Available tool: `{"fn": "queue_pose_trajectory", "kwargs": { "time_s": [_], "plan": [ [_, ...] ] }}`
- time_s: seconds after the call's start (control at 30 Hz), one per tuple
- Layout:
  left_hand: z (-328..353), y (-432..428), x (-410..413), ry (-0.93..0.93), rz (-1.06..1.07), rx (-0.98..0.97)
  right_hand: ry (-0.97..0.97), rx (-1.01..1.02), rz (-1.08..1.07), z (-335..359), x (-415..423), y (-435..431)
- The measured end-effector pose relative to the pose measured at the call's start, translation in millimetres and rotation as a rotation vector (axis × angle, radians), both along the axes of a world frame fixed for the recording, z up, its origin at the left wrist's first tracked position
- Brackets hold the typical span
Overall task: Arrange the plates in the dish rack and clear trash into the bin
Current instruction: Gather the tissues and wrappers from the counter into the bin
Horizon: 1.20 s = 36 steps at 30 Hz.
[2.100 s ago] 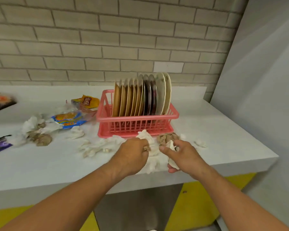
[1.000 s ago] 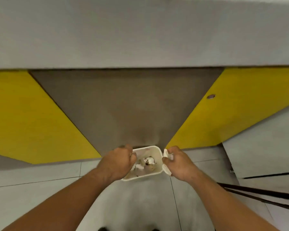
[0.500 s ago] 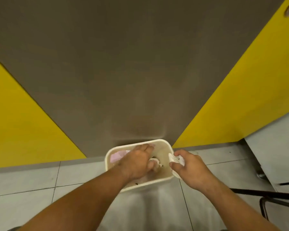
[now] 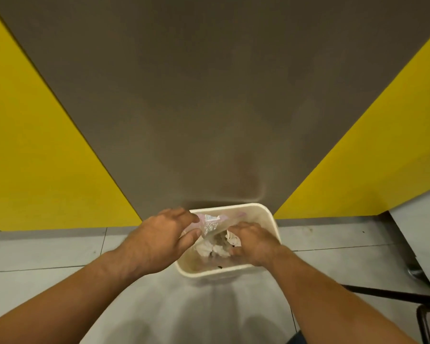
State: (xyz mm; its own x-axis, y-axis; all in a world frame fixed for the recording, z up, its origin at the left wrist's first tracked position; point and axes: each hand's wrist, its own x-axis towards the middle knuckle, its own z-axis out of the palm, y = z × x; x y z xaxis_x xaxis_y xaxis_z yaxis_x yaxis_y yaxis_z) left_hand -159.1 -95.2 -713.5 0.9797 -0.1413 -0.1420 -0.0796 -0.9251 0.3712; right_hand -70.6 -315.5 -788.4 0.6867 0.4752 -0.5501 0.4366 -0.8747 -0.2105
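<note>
Left forearm [image 4: 72, 289], right forearm [image 4: 333, 289] bare to frame edge; dark cloth patch [image 4: 294, 340] below.

One bin [image 4: 209, 273], two hands over it, left hand [image 4: 159, 242] and right hand [image 4: 255, 244], one clear wrapper [image 4: 210, 223] inside, tissues [image 4: 216, 247] too bunched to count, two yellow panels [image 4: 35, 145] [image 4: 370, 157] beside the bin, one grey panel [image 4: 196, 95] behind.

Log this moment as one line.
step: trash drop | left hand: open above bin | right hand: over tissues, grip unclear
</note>
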Motion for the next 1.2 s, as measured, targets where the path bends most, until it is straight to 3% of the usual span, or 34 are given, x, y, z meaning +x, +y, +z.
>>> {"fn": "queue_pose_trajectory", "kwargs": {
  "time_s": [0.23,0.83,1.0,1.2],
  "plan": [
    [52,-1,9,0.049,0.017,-0.06,-0.064,0.188,-0.135,76,10,-8],
    [486,10,-2,-0.013,-0.02,-0.101,-0.144,0.32,-0.061,551,-25,17],
    [558,10,-5,-0.077,-0.069,-0.124,-0.208,0.396,-0.102,628,-29,10],
    [597,-8,18,-0.183,-0.091,-0.172,-0.352,0.451,-0.165,676,-15,-17]
  ]
}}
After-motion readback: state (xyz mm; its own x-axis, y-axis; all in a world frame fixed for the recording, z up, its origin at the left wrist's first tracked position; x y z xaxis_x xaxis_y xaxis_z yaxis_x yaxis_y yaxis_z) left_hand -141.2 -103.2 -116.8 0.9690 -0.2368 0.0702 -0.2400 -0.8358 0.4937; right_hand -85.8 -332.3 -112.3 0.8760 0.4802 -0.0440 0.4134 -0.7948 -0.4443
